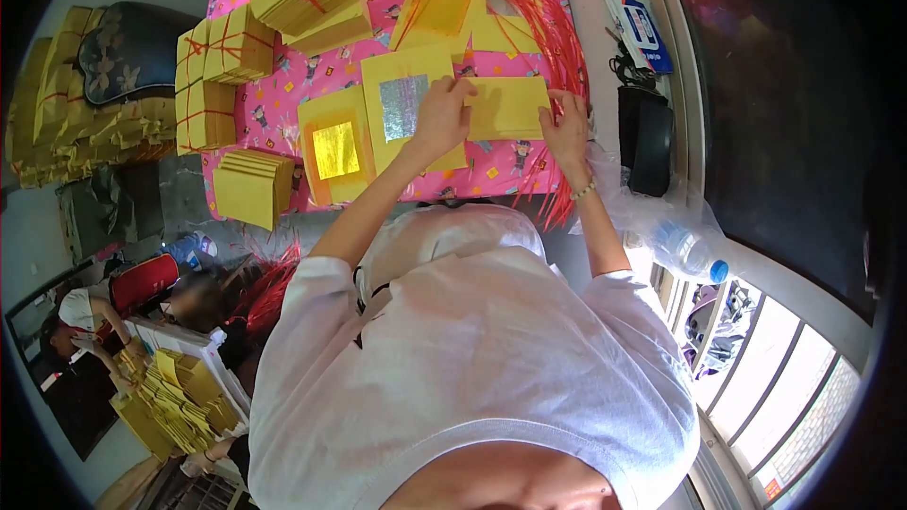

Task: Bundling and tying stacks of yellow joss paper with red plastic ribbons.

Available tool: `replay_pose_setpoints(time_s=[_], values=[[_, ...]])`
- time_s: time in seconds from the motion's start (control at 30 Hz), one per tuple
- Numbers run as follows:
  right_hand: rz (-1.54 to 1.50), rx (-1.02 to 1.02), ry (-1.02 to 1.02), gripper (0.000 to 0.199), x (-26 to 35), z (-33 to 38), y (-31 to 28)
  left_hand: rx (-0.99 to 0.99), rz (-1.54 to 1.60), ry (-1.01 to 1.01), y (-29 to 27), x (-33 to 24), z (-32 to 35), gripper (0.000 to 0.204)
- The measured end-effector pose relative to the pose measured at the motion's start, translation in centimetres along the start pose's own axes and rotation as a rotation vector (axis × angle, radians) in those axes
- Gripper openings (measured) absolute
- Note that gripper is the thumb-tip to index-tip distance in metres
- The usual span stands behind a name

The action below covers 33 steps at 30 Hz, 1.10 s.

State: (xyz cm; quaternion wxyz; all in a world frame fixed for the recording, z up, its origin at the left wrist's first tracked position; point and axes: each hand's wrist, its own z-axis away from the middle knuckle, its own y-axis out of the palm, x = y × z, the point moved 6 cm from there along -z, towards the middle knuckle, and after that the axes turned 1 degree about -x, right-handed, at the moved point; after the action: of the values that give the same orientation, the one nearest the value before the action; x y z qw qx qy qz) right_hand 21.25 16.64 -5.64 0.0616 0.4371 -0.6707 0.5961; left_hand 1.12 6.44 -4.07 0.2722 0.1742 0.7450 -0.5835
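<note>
The left hand [444, 118] is grasping the left end of an oblong yellow paper packet [508, 109], and the right hand [565, 127] is pinching its right end, thumb and fingers bending around the edge. A beaded bracelet [583, 191] is circling the right wrist. The packet is lying crosswise between the two hands, over the worktop [331, 71], which is wearing a pink patterned cover. Just left of it, partly under the left forearm, a yellow sheet with a silver foil square [404, 104] is lying beside a yellow sheet with a gold foil square [335, 151]. Farther left, a stack of folded yellow paper [250, 187] is resting near the front corner, and string-tied yellow bundles [236, 42] are standing behind it. Loose red strings [557, 38] are trailing down the right side of the worktop. At lower left, a co-worker's arm [113, 321] is reaching toward a heap of yellow paper [184, 397].
</note>
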Motion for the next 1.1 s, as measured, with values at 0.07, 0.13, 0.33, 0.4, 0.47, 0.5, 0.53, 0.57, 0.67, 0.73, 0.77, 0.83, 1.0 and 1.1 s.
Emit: replay_pose_setpoints(time_s=[0.07, 0.13, 0.33, 0.4, 0.47, 0.5, 0.53, 0.57, 0.67, 0.73, 0.77, 0.83, 1.0, 1.1], values=[[-0.129, 0.059, 0.029, 0.029, 2.5, -0.4, -0.3, -0.021, 0.093, -0.06, -2.3, 1.2, 2.6, 0.029], [-0.273, 0.306, -0.02, 0.029, 5.4, -0.1, 0.9, 0.06, 0.223, -0.189, -3.4, 2.6, 5.2, 0.032], [-0.136, 0.618, -0.446, 0.034, 12.7, 3.1, 4.2, 0.097, 0.044, -0.132, -5.2, 1.9, 10.2, 0.041], [-0.127, 0.656, -0.479, 0.035, 13.6, 3.8, 5.2, 0.081, -0.012, -0.123, -5.0, 2.2, 11.1, 0.041], [0.009, 0.684, -0.543, 0.036, 13.7, 4.5, 6.7, 0.064, -0.068, -0.116, -4.8, 2.5, 11.7, 0.041], [0.006, 0.689, -0.551, 0.036, 13.8, 4.4, 7.0, 0.061, -0.085, -0.117, -4.6, 2.7, 11.9, 0.04], [0.004, 0.687, -0.574, 0.033, 14.0, 4.4, 7.1, 0.058, -0.102, -0.117, -4.5, 3.0, 12.0, 0.039], [0.003, 0.687, -0.598, 0.031, 14.0, 4.3, 7.3, 0.055, -0.104, -0.124, -4.5, 3.2, 12.1, 0.039], [-0.029, 0.741, -0.622, 0.021, 13.6, 4.0, 7.6, 0.074, -0.101, -0.123, -4.5, 3.6, 12.2, 0.037], [-0.054, 0.761, -0.59, 0.018, 13.2, 3.8, 7.8, 0.085, -0.025, -0.115, -4.8, 3.7, 12.1, 0.034], [-0.081, 0.778, -0.561, 0.017, 13.2, 3.6, 8.0, 0.082, -0.027, -0.117, -4.8, 4.0, 12.1, 0.034], [-0.085, 0.796, -0.553, 0.016, 13.3, 3.2, 8.0, 0.076, 0.064, -0.112, -4.8, 4.6, 12.1, 0.032], [-0.05, 0.865, -0.491, 0.017, 12.9, 2.6, 8.6, 0.12, 0.122, -0.15, -4.6, 5.6, 11.9, 0.031], [-0.095, 0.888, -0.408, 0.017, 12.7, 2.3, 8.7, 0.145, 0.173, -0.146, -4.5, 6.3, 11.7, 0.031]])
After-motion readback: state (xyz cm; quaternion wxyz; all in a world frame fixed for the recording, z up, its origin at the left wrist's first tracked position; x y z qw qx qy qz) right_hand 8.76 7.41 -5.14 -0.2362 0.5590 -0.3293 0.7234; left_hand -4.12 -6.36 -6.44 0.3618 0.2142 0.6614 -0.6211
